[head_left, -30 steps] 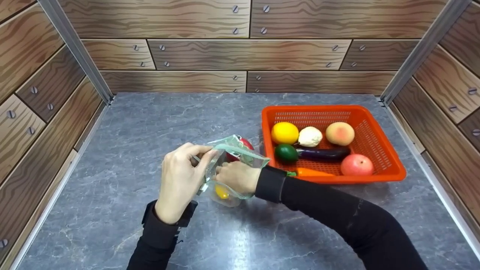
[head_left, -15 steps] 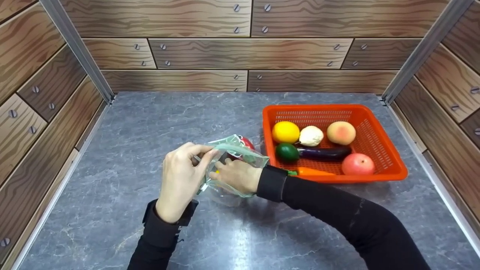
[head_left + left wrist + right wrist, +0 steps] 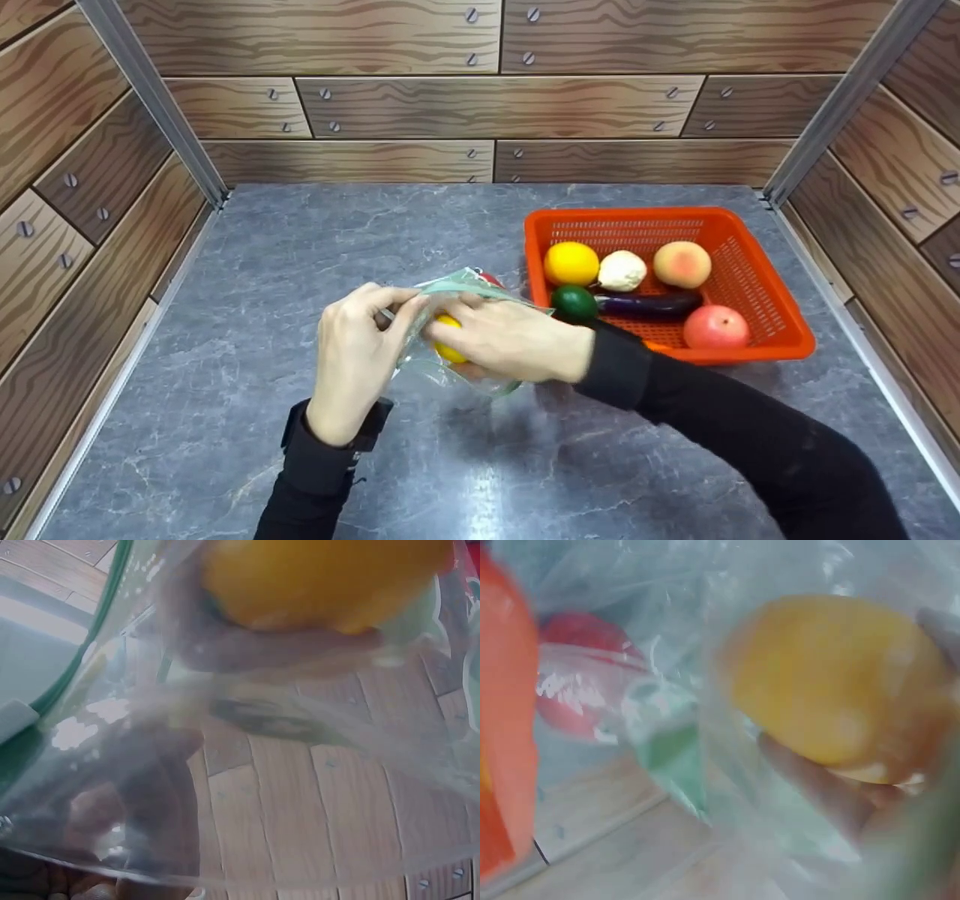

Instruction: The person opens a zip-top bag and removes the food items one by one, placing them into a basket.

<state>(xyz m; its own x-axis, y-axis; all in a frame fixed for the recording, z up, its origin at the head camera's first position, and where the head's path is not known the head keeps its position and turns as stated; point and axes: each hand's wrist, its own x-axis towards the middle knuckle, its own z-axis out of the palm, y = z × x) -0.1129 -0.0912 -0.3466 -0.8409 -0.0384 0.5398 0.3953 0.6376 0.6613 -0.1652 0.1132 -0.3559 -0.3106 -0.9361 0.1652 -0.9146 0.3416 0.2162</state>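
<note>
My left hand (image 3: 356, 356) pinches the green-edged top of a clear zip bag (image 3: 457, 284) between thumb and fingers. My right hand (image 3: 521, 339) is at the bag's mouth and grips a lemon (image 3: 450, 337). In the right wrist view the lemon (image 3: 840, 682) shows yellow and blurred, with fingers round its lower side. The left wrist view has the lemon (image 3: 322, 581) at the top, seen through the plastic. A round red object (image 3: 491, 279) peeps out behind the bag. Plastic lies in front of it in the right wrist view; whether it is inside a bag I cannot tell.
An orange-red basket (image 3: 772, 300) stands at the right. In it lie a yellow fruit (image 3: 571, 263), a white bulb (image 3: 622, 271), a peach (image 3: 682, 264), a green fruit (image 3: 574, 303), an eggplant (image 3: 652, 304), a pink-red fruit (image 3: 716, 327) and a partly hidden carrot (image 3: 656, 346). Wood-patterned walls enclose the table (image 3: 225, 360).
My right hand has drawn up and to the right from inside the bag, with the lemon now in its fingers. Earlier the lemon lay low in the bag. My left hand has hardly moved.
</note>
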